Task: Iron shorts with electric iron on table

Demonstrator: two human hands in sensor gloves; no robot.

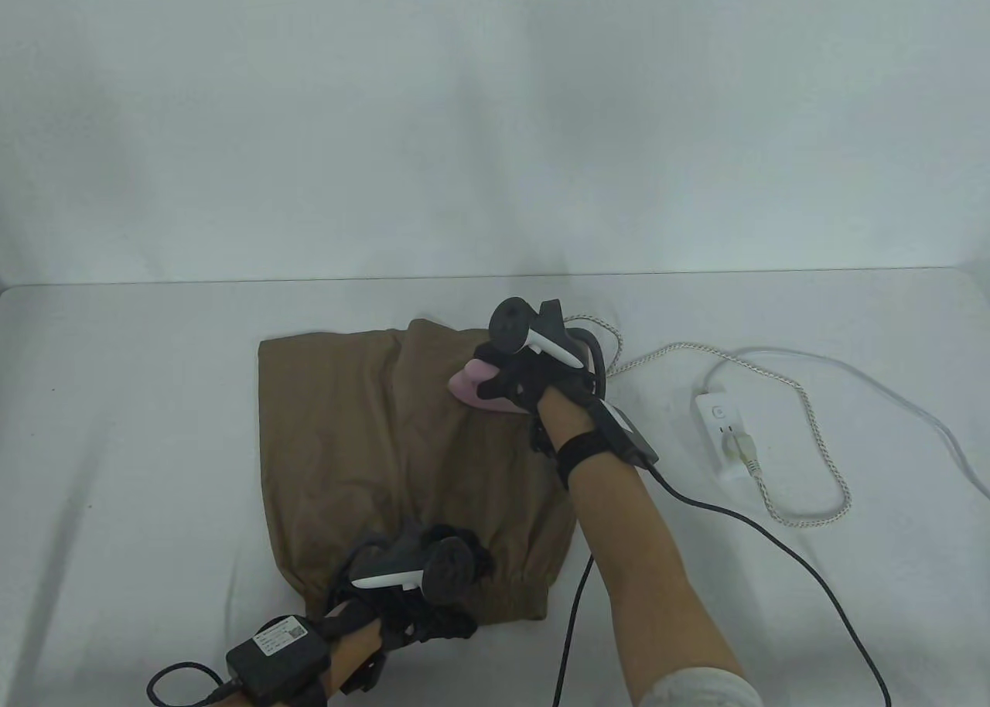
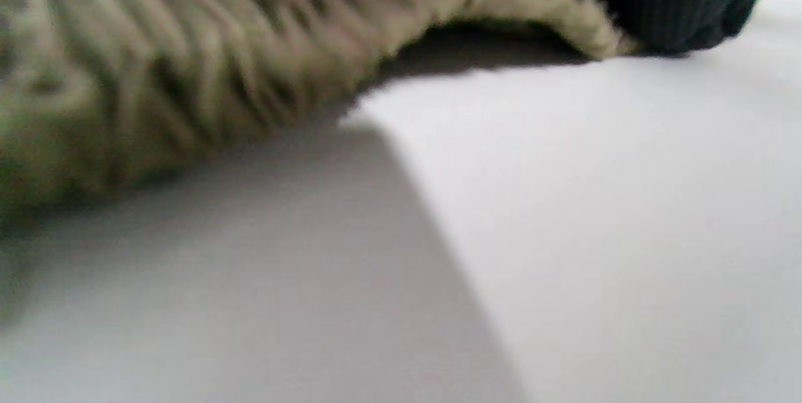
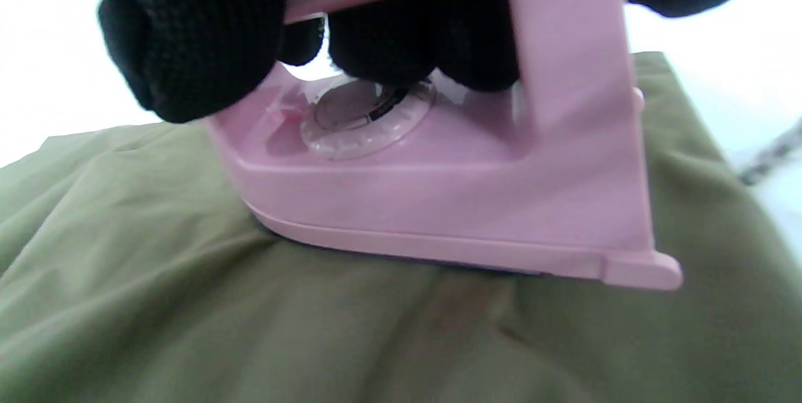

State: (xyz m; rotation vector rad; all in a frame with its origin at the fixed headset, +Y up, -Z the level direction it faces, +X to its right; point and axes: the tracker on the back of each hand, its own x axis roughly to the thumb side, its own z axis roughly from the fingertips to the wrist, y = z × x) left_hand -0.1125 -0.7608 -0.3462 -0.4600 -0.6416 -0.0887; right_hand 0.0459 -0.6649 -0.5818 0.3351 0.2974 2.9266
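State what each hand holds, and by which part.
The right hand grips the pink iron by its handle. The left hand rests on the shorts at the waistband.

White power strip (image 1: 723, 436) on table (image 1: 155, 397)

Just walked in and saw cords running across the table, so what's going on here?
A person is ironing brown shorts spread on the white table. The right hand grips the handle of a pink iron, which sits flat on the far part of the shorts. The left hand rests on the gathered waistband at the near edge. A plug sits in the power strip to the right.
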